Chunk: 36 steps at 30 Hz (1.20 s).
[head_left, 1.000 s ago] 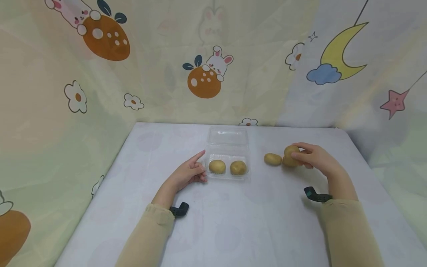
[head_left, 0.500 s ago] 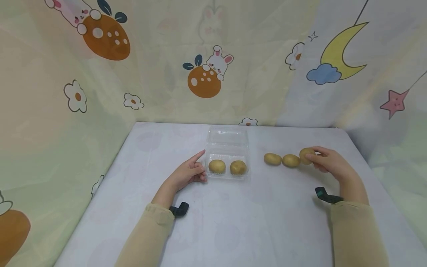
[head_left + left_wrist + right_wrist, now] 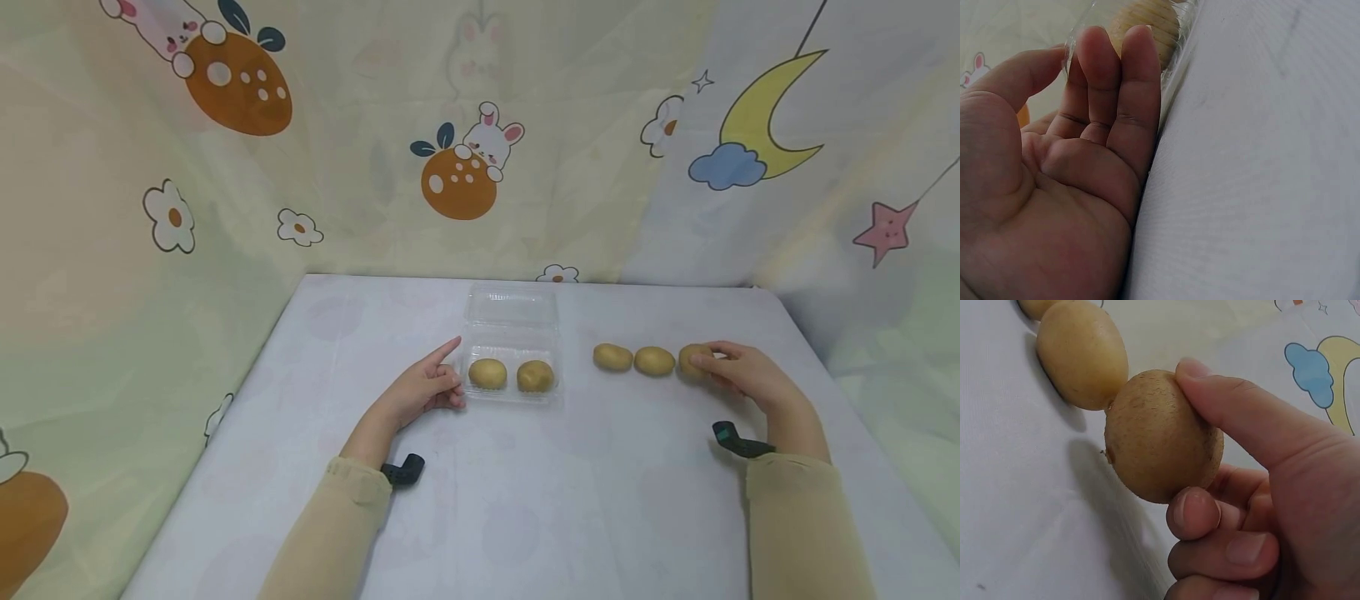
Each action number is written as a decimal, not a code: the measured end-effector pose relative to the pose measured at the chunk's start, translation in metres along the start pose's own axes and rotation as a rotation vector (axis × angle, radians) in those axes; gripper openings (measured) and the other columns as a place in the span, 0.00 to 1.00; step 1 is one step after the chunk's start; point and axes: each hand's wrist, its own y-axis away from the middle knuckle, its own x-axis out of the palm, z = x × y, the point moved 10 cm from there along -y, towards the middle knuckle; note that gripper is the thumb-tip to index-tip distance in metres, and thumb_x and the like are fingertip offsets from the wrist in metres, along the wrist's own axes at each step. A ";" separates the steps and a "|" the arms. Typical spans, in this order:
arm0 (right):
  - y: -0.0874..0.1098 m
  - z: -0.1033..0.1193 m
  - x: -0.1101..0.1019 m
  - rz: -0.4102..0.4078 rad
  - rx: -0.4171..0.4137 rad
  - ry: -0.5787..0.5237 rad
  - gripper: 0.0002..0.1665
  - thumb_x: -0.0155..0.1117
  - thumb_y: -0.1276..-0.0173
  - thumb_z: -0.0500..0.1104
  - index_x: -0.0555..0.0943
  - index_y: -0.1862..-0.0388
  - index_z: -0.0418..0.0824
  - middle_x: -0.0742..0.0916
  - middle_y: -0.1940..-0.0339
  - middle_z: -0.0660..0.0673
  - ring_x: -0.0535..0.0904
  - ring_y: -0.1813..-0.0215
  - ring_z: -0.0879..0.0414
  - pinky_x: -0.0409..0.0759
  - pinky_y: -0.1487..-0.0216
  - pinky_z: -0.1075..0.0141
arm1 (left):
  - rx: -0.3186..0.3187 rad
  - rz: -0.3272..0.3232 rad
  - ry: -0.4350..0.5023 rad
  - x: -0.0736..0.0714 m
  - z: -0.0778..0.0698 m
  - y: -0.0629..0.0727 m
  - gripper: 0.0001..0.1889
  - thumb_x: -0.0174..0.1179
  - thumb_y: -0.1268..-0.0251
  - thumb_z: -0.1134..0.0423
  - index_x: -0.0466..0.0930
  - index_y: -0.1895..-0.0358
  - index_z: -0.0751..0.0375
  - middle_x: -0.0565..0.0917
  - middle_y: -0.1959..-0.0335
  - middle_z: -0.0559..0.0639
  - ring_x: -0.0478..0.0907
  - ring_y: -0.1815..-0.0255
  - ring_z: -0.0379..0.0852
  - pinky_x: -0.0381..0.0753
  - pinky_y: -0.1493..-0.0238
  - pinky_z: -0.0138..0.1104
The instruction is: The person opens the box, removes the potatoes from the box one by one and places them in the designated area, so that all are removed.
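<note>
My right hand (image 3: 753, 379) pinches a brown potato (image 3: 1157, 437) between thumb and finger at the right end of a short row. Beside it lie a middle potato (image 3: 654, 361) and a left potato (image 3: 612, 357). Left of the row is a clear plastic clamshell box (image 3: 512, 340), its lid folded back. Two potatoes sit in its base, one on the left (image 3: 488, 374) and one on the right (image 3: 536, 377). At the box's left wall rests my left hand (image 3: 420, 387), one finger extended and the others loosely bent; the left wrist view shows nothing in its palm.
A white cloth covers the table (image 3: 510, 492). Behind it and at both sides hang printed cloth walls (image 3: 352, 167) with rabbits, flowers and a moon. Each wrist wears a black camera, one on the left (image 3: 405, 471) and one on the right (image 3: 738, 442).
From above the middle potato, my right hand has carried its potato to the right and lowered it to the end of the row. My left hand and the box have stayed put.
</note>
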 end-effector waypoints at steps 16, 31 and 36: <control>-0.003 -0.003 0.006 0.026 0.068 0.073 0.49 0.60 0.38 0.73 0.69 0.33 0.38 0.76 0.80 0.52 0.65 0.80 0.59 0.68 0.76 0.64 | 0.009 -0.009 -0.012 -0.002 0.001 -0.001 0.39 0.57 0.28 0.66 0.50 0.21 0.37 0.82 0.69 0.51 0.83 0.68 0.46 0.86 0.52 0.44; -0.002 -0.005 0.007 0.040 0.067 0.058 0.51 0.54 0.36 0.75 0.66 0.30 0.39 0.76 0.78 0.50 0.67 0.81 0.58 0.69 0.74 0.63 | 0.006 -0.017 -0.011 -0.003 0.003 -0.002 0.38 0.58 0.29 0.66 0.51 0.22 0.36 0.82 0.69 0.52 0.83 0.68 0.47 0.86 0.52 0.44; -0.003 -0.008 0.006 0.040 0.069 0.035 0.50 0.53 0.35 0.76 0.66 0.30 0.40 0.76 0.78 0.51 0.66 0.81 0.59 0.69 0.76 0.62 | 0.008 -0.017 -0.016 -0.003 0.002 -0.002 0.39 0.58 0.29 0.66 0.51 0.22 0.36 0.82 0.69 0.52 0.83 0.68 0.47 0.86 0.51 0.44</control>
